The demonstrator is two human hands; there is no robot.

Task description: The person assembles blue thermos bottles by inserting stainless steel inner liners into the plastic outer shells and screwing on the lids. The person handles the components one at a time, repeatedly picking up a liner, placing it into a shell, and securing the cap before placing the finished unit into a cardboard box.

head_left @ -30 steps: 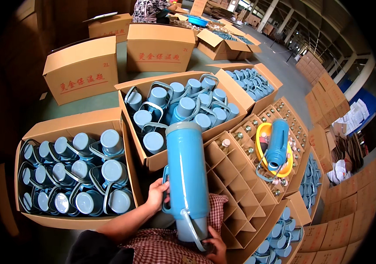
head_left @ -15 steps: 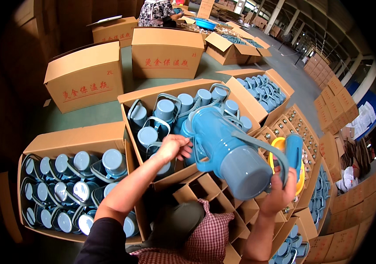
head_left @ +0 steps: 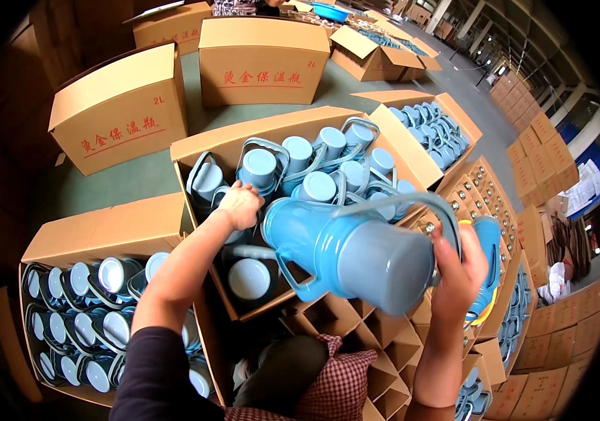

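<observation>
My right hand (head_left: 458, 270) grips the carry handle of a blue thermos flask (head_left: 307, 235). The flask is tilted nearly onto its side over an open carton (head_left: 265, 128), its grey-blue lid pointing toward me and to the right. My left hand (head_left: 241, 205) is down among the flasks on the left side of that carton, fingers curled, beside a flask with a round lid (head_left: 258, 165). What those fingers hold, if anything, is hidden. Other blue flasks stand upright in the carton, handles looped over or beside their lids.
To the left, another open carton (head_left: 103, 223) holds rows of flasks. Two closed cartons (head_left: 265, 63) stand ahead. Cardboard dividers (head_left: 328, 316) are close in front of me. At the right, a blue cylinder (head_left: 486, 252) lies by a yellow rim, near a carton of blue parts (head_left: 432, 130).
My left hand has moved left and up, away from the held flask to those in the carton. The held flask has swung flatter and slightly left. The view has shifted.
</observation>
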